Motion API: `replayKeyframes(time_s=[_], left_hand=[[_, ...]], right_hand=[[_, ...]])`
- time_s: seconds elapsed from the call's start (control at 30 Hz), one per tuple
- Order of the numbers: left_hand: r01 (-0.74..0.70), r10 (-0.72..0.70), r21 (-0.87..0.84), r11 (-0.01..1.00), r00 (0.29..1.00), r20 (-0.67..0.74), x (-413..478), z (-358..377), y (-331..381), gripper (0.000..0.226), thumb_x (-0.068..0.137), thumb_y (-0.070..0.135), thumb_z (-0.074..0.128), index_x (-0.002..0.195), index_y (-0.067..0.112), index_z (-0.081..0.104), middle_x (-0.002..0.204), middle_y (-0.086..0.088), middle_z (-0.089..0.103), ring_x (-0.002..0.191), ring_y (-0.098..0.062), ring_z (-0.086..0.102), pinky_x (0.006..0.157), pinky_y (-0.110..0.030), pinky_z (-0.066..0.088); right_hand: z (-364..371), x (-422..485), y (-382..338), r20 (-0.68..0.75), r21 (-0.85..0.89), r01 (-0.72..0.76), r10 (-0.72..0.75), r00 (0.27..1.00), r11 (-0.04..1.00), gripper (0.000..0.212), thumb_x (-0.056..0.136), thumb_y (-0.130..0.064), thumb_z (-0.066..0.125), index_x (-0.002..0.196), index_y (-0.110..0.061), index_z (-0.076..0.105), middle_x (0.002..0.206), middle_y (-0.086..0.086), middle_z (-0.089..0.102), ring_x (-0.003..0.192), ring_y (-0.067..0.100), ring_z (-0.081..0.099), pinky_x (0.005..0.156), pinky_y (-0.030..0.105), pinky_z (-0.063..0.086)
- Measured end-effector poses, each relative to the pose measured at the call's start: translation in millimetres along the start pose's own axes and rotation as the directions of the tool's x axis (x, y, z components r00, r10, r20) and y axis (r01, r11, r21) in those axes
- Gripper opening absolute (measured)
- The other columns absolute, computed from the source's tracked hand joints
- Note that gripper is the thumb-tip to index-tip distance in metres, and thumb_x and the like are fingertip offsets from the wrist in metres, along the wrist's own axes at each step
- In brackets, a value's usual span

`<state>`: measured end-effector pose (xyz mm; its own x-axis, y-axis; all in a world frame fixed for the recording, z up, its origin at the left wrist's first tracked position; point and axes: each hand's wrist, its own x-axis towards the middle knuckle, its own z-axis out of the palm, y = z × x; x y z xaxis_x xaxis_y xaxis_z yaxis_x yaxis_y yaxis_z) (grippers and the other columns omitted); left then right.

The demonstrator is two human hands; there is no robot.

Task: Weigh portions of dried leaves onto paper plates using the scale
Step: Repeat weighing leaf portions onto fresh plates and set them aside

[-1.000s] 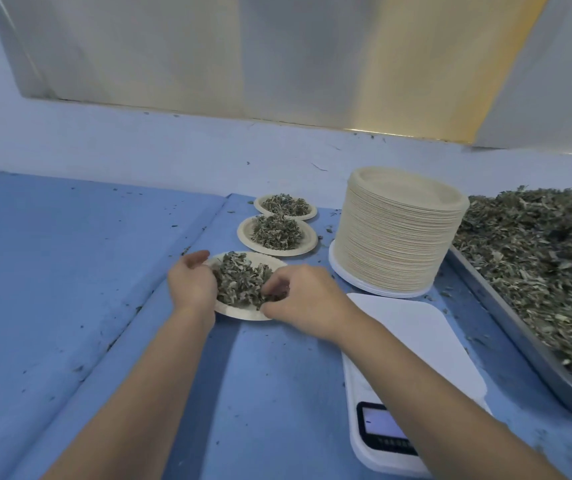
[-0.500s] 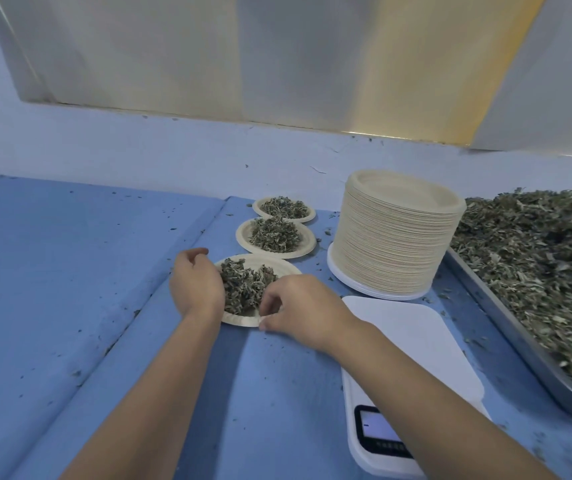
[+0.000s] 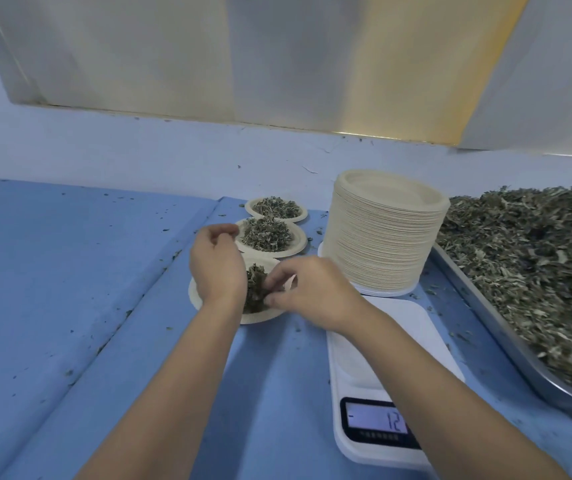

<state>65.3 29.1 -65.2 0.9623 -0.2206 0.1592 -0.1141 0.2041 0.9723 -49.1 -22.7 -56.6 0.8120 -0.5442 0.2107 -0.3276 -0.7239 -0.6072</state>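
Three paper plates of dried leaves stand in a row on the blue table. Over the nearest plate [image 3: 197,298] are both my hands. My right hand [image 3: 312,292] pinches at its leaf pile [image 3: 255,289] from the right. My left hand [image 3: 217,265] hovers above the plate's left side with loosely curled fingers near the middle plate [image 3: 270,237]; no leaves show in it. The far plate [image 3: 276,209] lies behind. The white scale [image 3: 391,337] sits to the right, nothing on its platform, and its display [image 3: 378,419] shows a minus sign and 12.
A tall stack of paper plates [image 3: 383,233] stands behind the scale. A metal tray [image 3: 485,306] heaped with loose dried leaves [image 3: 533,265] fills the right side. Leaf crumbs are scattered over the blue table [image 3: 70,271]. A blue wall rises at the back.
My left hand has lifted off the nearest plate's rim and moved back toward the middle plate. My right hand stays at the leaf pile. The camera has tilted down slightly.
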Motion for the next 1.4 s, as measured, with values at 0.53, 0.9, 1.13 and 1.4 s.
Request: replayKeyframes(time_s=[0.53,0.9,1.13,1.4], left_hand=[[0.335,-0.239,-0.401,0.852,0.932,0.272,-60,32,54,0.031,0.092,-0.001,0.037,0.079,0.008,0.064,0.064,0.003,0.07,0.058,-0.009,0.068,0.061,-0.017,0.053],[0.365,-0.268,-0.388,0.846,0.921,0.282,-68,30,58,0.03,0.091,0.0,0.039,0.079,0.008,0.065,0.068,0.001,0.071,0.056,-0.008,0.067,0.059,-0.015,0.055],[0.376,-0.277,-0.353,0.857,0.913,0.3,-74,35,56,0.029,0.091,0.002,0.04,0.079,0.009,0.065,0.07,0.001,0.07,0.056,-0.006,0.066,0.07,-0.02,0.054],[0.373,-0.267,-0.318,0.871,0.905,0.331,-79,39,51,0.03,0.092,0.003,0.039,0.079,0.011,0.065,0.075,-0.001,0.07,0.056,-0.005,0.066,0.071,-0.022,0.052]], right_hand=[[-119,0,39,-0.387,-0.418,-0.088,-0.089,0.918,0.904,0.036,0.102,-0.016,0.041,0.136,-0.01,0.053,0.133,0.009,0.059,0.125,0.023,0.051,0.099,0.027,0.037],[-118,4,37,-0.368,-0.474,-0.084,-0.111,0.923,0.877,0.031,0.101,-0.016,0.044,0.121,-0.003,0.065,0.116,0.014,0.068,0.109,0.029,0.059,0.093,0.037,0.043],[-117,2,37,-0.365,-0.476,-0.06,-0.135,0.921,0.877,0.031,0.101,-0.014,0.043,0.124,-0.007,0.063,0.117,0.013,0.067,0.109,0.029,0.059,0.092,0.039,0.044],[-113,9,46,-0.445,-0.561,-0.08,-0.218,0.869,0.824,0.029,0.099,0.0,0.04,0.111,0.002,0.065,0.104,0.019,0.066,0.098,0.032,0.057,0.085,0.042,0.042]])
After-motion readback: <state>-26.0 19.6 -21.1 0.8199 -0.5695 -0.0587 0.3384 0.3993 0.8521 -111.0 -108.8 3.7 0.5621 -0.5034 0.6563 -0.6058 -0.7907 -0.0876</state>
